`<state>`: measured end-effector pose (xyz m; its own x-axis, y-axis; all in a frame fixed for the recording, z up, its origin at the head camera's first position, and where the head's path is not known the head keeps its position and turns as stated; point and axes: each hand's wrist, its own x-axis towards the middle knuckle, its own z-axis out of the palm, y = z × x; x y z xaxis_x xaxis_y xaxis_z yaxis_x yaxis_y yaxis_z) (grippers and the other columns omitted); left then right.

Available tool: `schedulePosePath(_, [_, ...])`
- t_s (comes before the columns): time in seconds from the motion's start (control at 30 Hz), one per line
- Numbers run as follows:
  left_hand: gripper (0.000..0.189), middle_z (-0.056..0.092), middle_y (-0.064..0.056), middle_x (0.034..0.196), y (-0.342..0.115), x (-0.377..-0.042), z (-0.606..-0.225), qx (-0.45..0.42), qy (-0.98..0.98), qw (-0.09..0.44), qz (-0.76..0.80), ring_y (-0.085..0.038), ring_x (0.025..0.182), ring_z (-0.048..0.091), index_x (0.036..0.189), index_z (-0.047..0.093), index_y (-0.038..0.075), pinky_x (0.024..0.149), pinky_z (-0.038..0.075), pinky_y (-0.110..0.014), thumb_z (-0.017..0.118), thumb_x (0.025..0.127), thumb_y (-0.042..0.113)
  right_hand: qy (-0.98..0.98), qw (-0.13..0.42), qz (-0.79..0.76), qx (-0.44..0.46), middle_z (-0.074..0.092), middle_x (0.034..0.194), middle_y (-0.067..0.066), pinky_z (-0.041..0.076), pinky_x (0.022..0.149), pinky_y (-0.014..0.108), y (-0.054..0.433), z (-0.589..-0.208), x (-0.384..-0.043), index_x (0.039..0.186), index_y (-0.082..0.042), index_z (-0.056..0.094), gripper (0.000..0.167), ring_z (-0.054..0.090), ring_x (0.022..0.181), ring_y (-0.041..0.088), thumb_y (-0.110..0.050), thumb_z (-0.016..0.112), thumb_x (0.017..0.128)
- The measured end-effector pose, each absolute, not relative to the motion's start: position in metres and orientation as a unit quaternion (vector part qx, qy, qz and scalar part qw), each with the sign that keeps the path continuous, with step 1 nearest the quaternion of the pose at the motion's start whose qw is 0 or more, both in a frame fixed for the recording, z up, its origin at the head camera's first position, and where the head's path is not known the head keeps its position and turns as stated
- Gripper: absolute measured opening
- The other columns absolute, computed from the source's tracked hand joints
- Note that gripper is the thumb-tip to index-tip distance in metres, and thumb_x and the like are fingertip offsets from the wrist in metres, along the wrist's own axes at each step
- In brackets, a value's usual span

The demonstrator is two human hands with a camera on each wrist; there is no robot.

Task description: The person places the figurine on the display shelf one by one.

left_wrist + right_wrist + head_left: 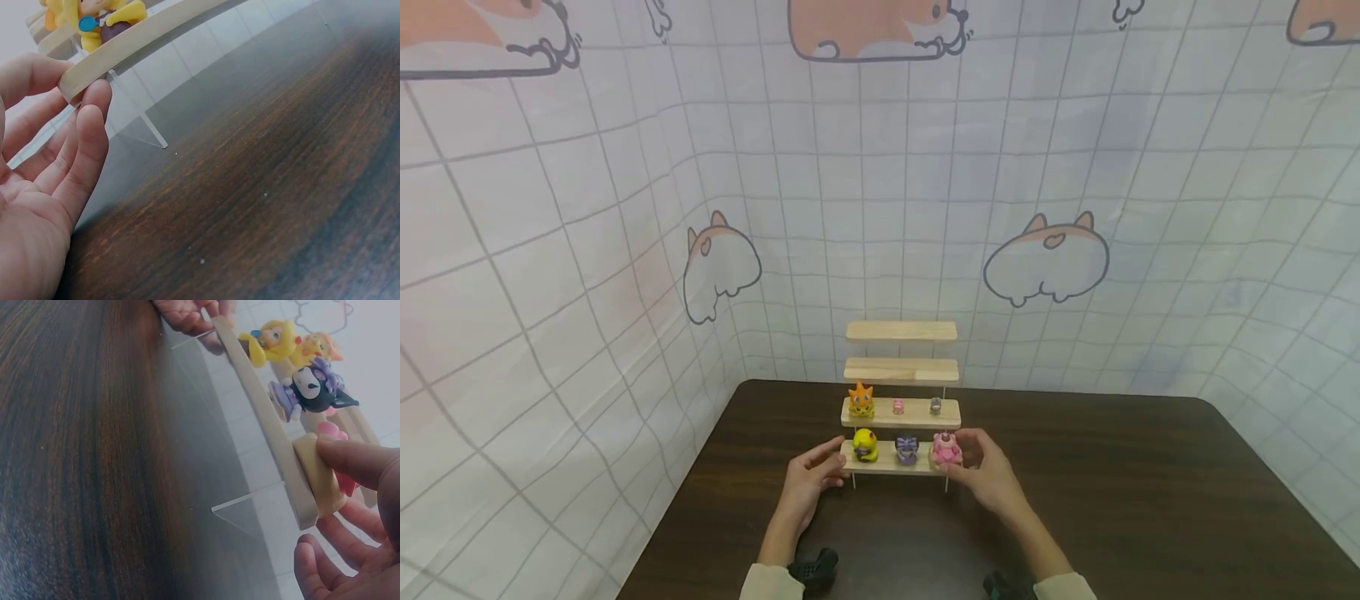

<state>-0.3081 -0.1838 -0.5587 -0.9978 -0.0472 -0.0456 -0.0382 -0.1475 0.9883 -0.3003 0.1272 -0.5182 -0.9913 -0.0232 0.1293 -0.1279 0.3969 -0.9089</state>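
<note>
A tiered wooden display stand (901, 369) with clear supports stands on the dark table. My left hand (805, 483) pinches the left end of its lowest board (94, 70), thumb above and fingertips below. At the right end, my right hand (994, 477) grips a pink bear figurine (947, 448) on a tan base (315, 472), which sits on the board. Beside it on this board are a purple-and-black figurine (310, 387) in the middle and a yellow-haired figurine (865, 446) near my left hand.
The second board carries an orange-and-yellow figurine (861, 401), a small pink figure (898, 406) and a small grey one (936, 406). Dark wood tabletop (1120, 475) spreads around the stand. A white grid-patterned cloth (925, 183) with cartoon dogs hangs behind and at the sides.
</note>
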Motion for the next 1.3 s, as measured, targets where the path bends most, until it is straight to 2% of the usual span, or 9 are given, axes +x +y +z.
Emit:
schedulePosePath(0.2, [0.048,0.073,-0.007,0.111,-0.185,-0.305,-0.560,0.033,-0.659,0.004,-0.751,-0.017,0.080,0.071,0.138,0.063,0.003,0.070,0.060,-0.029,0.075,0.094,0.016,-0.830,0.045,0.554,0.047,0.068,0.121,0.014,0.052,0.076,0.032,0.126,-0.521,-0.297,0.128,-0.008,0.061,0.059,0.065,0.094,0.022,-0.021,0.090,0.078])
schedulePosePath(0.33, [0.049,0.072,-0.006,0.109,-0.184,-0.306,-0.559,0.030,-0.658,0.003,-0.752,-0.017,0.079,0.071,0.139,0.062,0.001,0.069,0.060,-0.028,0.075,0.094,0.016,-0.831,0.048,0.552,0.047,0.069,0.117,0.013,0.051,0.076,0.032,0.128,-0.520,-0.297,0.126,-0.009,0.061,0.058,0.065,0.095,0.022,-0.021,0.090,0.078])
schedulePosePath(0.47, [0.049,0.072,-0.003,0.103,-0.182,-0.307,-0.558,0.029,-0.656,0.004,-0.754,-0.017,0.078,0.071,0.139,0.062,0.001,0.069,0.060,-0.028,0.075,0.094,0.016,-0.832,0.045,0.550,0.060,0.068,0.121,0.015,0.052,0.077,0.032,0.131,-0.518,-0.300,0.127,-0.007,0.060,0.058,0.065,0.098,0.023,-0.020,0.089,0.079])
schedulePosePath(0.67, [0.046,0.073,-0.004,0.102,-0.181,-0.310,-0.558,0.032,-0.651,0.006,-0.758,-0.016,0.079,0.070,0.137,0.064,0.002,0.069,0.060,-0.028,0.073,0.095,0.017,-0.834,0.003,0.544,0.089,0.063,0.129,0.017,0.054,0.079,0.032,0.144,-0.510,-0.304,0.135,-0.004,0.054,0.064,0.064,0.106,0.026,-0.023,0.086,0.083])
schedulePosePath(0.83, [0.045,0.073,-0.003,0.104,-0.182,-0.313,-0.559,0.039,-0.640,0.017,-0.767,-0.012,0.082,0.069,0.138,0.062,0.001,0.072,0.060,-0.027,0.069,0.099,0.020,-0.849,-0.033,0.513,0.126,0.061,0.133,0.021,0.054,0.083,0.035,0.167,-0.489,-0.302,0.142,-0.002,0.047,0.064,0.061,0.113,0.030,-0.026,0.078,0.091])
schedulePosePath(0.97, [0.044,0.074,-0.007,0.110,-0.184,-0.317,-0.556,0.050,-0.633,0.041,-0.771,-0.013,0.088,0.072,0.139,0.060,-0.001,0.077,0.061,-0.029,0.067,0.100,0.019,-0.852,-0.050,0.498,0.151,0.061,0.133,0.021,0.055,0.089,0.039,0.188,-0.471,-0.300,0.147,-0.005,0.043,0.063,0.061,0.118,0.030,-0.031,0.071,0.097])
schedulePosePath(1.1, [0.038,0.072,-0.016,0.120,-0.184,-0.317,-0.547,0.068,-0.652,0.088,-0.750,-0.013,0.094,0.072,0.133,0.065,0.001,0.083,0.062,-0.034,0.068,0.099,0.018,-0.851,-0.057,0.495,0.165,0.061,0.134,0.019,0.054,0.093,0.042,0.209,-0.456,-0.295,0.150,-0.007,0.041,0.064,0.061,0.121,0.030,-0.035,0.068,0.099])
schedulePosePath(1.2, [0.029,0.070,-0.019,0.122,-0.186,-0.314,-0.535,0.072,-0.685,0.136,-0.712,-0.011,0.094,0.070,0.125,0.071,0.006,0.084,0.061,-0.035,0.070,0.098,0.017,-0.853,-0.039,0.495,0.162,0.062,0.133,0.018,0.054,0.093,0.041,0.221,-0.451,-0.290,0.150,-0.009,0.040,0.061,0.061,0.120,0.030,-0.035,0.067,0.100])
schedulePosePath(1.3, [0.021,0.073,-0.015,0.117,-0.190,-0.310,-0.520,0.060,-0.734,0.174,-0.654,-0.011,0.093,0.069,0.117,0.075,0.012,0.080,0.060,-0.030,0.072,0.096,0.016,-0.855,-0.006,0.497,0.150,0.062,0.134,0.018,0.055,0.093,0.043,0.229,-0.451,-0.284,0.149,-0.010,0.042,0.058,0.061,0.120,0.031,-0.034,0.066,0.101])
